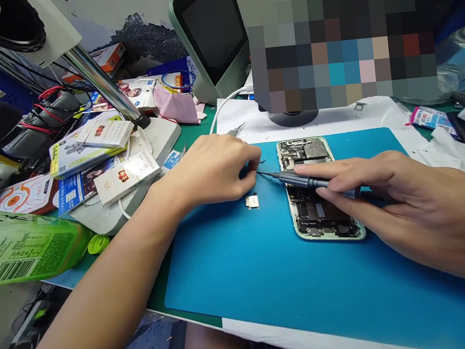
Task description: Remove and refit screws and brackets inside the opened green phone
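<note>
My right hand (399,202) is closed around a dark screwdriver (299,179), held nearly level with its thin tip pointing left. The shaft passes over an opened smartphone (313,216), whose bare circuit boards and light green frame show; my fingers cover part of it. Beside the phone, my left hand (219,167) is pinched, thumb and forefinger meeting right at the screwdriver's tip. Whatever lies between those fingertips is too small or hidden to make out. Just below them, a small silvery metal part (252,201) rests on the blue mat (241,267).
Small boxes (128,176) crowd the left side around a lamp stand's metal pole (104,82). A green bottle (25,244) lies at the left edge. Behind the mat stand a smart display (214,28) and a blurred-out area. White tissue (448,151) lies at right.
</note>
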Tool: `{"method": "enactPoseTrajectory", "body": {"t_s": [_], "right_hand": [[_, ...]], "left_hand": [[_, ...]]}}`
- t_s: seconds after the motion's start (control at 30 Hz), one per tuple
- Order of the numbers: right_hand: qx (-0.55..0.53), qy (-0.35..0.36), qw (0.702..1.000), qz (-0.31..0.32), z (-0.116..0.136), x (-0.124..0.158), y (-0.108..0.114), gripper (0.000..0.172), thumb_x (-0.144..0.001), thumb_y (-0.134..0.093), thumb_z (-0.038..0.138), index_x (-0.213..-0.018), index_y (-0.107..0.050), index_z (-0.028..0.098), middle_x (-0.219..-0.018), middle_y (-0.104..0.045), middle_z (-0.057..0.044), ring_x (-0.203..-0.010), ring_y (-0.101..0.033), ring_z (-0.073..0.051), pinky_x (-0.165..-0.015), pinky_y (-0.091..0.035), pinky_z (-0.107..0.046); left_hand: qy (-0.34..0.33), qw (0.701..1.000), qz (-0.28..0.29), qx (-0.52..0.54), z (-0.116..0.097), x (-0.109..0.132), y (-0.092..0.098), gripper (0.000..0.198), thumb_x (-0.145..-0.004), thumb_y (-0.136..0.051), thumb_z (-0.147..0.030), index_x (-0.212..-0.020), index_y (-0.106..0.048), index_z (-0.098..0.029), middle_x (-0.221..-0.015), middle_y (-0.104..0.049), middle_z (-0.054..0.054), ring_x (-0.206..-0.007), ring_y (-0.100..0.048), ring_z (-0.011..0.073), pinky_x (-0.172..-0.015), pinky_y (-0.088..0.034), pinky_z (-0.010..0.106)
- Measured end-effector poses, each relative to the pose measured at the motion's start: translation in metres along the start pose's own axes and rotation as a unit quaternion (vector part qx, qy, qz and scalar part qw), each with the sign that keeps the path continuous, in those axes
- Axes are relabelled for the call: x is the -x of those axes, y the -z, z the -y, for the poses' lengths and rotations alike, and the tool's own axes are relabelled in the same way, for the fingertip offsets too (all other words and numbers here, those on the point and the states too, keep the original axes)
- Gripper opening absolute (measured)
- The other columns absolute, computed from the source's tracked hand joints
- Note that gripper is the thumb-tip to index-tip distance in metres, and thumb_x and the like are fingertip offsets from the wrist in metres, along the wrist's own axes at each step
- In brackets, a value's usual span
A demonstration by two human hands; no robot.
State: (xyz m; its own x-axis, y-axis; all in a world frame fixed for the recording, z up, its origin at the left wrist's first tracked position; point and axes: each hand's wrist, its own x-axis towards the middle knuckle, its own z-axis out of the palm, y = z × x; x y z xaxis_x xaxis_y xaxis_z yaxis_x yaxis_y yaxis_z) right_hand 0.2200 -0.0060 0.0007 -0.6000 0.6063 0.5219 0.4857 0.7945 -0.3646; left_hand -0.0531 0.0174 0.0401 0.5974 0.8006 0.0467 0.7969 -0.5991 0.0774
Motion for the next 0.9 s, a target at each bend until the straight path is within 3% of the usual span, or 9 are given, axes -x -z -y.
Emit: {"method": "enactPoseTrajectory", "body": {"t_s": [0.27, 0.53, 0.9], "right_hand": [[0.003, 0.0, 1.0, -0.005, 0.0016, 0.0, 0.0011, 0.007, -0.1, -0.063, 0.025, -0.105, -0.06, 0.022, -0.119, -0.076, 0.002, -0.084, -0.074, -0.003, -0.05, -0.049, -0.01], [-0.001, -0.001, 1.0, -0.001, -0.0006, -0.0009, -0.0003, 0.007, -0.101, -0.062, 0.027, -0.105, -0.059, 0.022, -0.122, -0.075, 0.004, -0.102, -0.074, -0.005, -0.065, -0.055, -0.008], [-0.006, 0.001, 1.0, -0.004, 0.0026, -0.0029, -0.0017, 0.006, -0.1, -0.063, 0.025, -0.105, -0.06, 0.021, -0.119, -0.076, 0.002, -0.091, -0.076, -0.009, -0.052, -0.053, -0.014]], "left_hand": [[-0.006, 1.0, -0.005, 0.018, -0.002, -0.0008, -0.0019, 0.022, -0.086, -0.056, -0.022, -0.097, -0.076, -0.022, -0.078, -0.071, 0.003, -0.067, -0.058, 0.0182, -0.058, -0.028, 0.033], [0.014, 1.0, 0.003, 0.027, -0.0034, -0.0019, -0.0025, 0.02, -0.087, -0.057, -0.021, -0.091, -0.076, -0.021, -0.072, -0.069, 0.002, -0.063, -0.054, 0.017, -0.058, -0.026, 0.032], [0.025, 0.999, -0.001, 0.026, 0.0004, -0.0018, -0.004, 0.018, -0.087, -0.06, -0.022, -0.09, -0.077, -0.024, -0.072, -0.068, 0.001, -0.059, -0.05, 0.0144, -0.058, -0.028, 0.031]]}}
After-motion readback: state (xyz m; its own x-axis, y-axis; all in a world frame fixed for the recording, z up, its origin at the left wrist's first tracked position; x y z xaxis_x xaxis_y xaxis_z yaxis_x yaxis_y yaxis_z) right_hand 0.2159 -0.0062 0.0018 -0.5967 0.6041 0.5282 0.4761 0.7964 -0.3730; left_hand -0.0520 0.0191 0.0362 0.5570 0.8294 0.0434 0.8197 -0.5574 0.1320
